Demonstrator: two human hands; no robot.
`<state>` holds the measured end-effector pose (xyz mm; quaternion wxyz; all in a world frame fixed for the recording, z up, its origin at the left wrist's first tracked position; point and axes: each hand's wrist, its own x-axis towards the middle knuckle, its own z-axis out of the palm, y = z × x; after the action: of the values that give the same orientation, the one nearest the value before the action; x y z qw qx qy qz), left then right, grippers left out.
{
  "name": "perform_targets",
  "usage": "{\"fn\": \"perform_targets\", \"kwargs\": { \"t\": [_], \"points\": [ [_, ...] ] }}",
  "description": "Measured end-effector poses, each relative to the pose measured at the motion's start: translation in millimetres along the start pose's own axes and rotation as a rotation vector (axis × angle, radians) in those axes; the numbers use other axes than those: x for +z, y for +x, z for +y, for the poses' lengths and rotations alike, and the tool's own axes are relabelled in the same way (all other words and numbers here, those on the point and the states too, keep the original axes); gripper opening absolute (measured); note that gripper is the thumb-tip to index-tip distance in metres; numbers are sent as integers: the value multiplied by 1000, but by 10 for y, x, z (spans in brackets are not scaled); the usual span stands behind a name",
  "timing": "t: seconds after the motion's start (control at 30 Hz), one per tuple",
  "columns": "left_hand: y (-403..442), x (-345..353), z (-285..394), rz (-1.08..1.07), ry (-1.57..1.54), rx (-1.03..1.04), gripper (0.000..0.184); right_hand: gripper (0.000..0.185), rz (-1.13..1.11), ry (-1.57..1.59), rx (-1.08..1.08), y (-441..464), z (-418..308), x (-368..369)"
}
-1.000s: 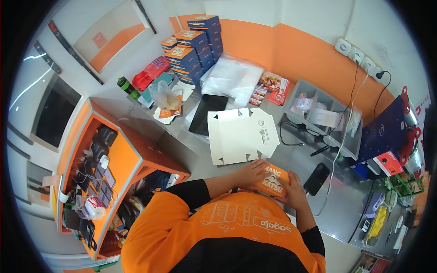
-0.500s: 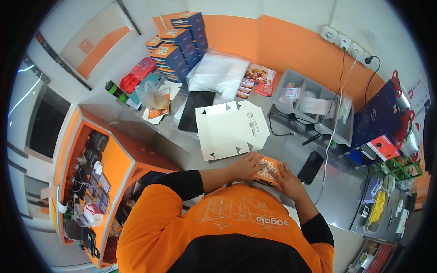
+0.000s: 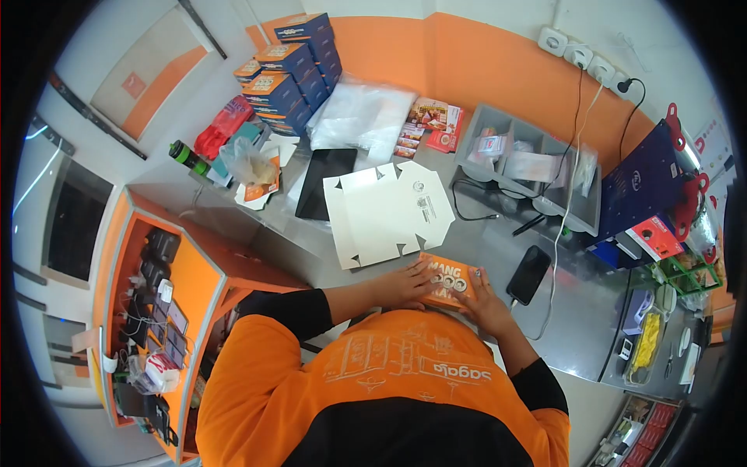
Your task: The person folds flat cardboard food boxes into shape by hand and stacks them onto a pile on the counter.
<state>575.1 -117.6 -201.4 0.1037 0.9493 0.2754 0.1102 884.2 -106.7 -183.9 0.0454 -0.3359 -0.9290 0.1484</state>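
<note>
An orange box (image 3: pixel 449 282) with white lettering lies at the table's near edge, close to my body. My left hand (image 3: pixel 406 285) rests on its left side with the fingers stretched out. On its right side lies my right hand (image 3: pixel 484 302), fingers spread over the edge and top. Just beyond the box is a flat, unfolded white carton (image 3: pixel 389 214) with notched edges and small dark print. A black phone (image 3: pixel 528 275) with a cable plugged in lies to the right of my right hand.
Stacked orange and blue boxes (image 3: pixel 274 93), clear plastic bags (image 3: pixel 362 117) and a black tablet (image 3: pixel 325 184) stand or lie at the back left. A grey divided tray (image 3: pixel 464 148) with packets sits at the right, near a dark blue case (image 3: pixel 634 187). Orange shelving (image 3: pixel 210 257) is at the left.
The view has shifted, so the table items appear further left and slightly higher. Both hands have flattened on the box, and more of its lettering shows than half a second ago.
</note>
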Motion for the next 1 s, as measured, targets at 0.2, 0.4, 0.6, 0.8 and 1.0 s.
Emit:
{"fn": "perform_targets", "kwargs": {
  "t": [0.2, 0.4, 0.6, 0.8, 1.0],
  "points": [
    [28, 137, -99, 18, 18, -36, 68, 52, 56, 38, -8, 28, 67, -4],
    [72, 95, -153, -1, 2, -53, 62, 51, 38, 134, -1, 41, 63, -100],
    [-12, 34, -120, 54, -9, 72, 57, 51, -8, 143, 5, -8, 4, -86],
    [-137, 235, -162, 66, -126, 83, 57, 52, 6, 144, 50, -91, -7, 115],
    [-168, 246, -162, 91, -202, 82, 60, 52, 38, 187, 27, -109, -3, 43]
  ]
}}
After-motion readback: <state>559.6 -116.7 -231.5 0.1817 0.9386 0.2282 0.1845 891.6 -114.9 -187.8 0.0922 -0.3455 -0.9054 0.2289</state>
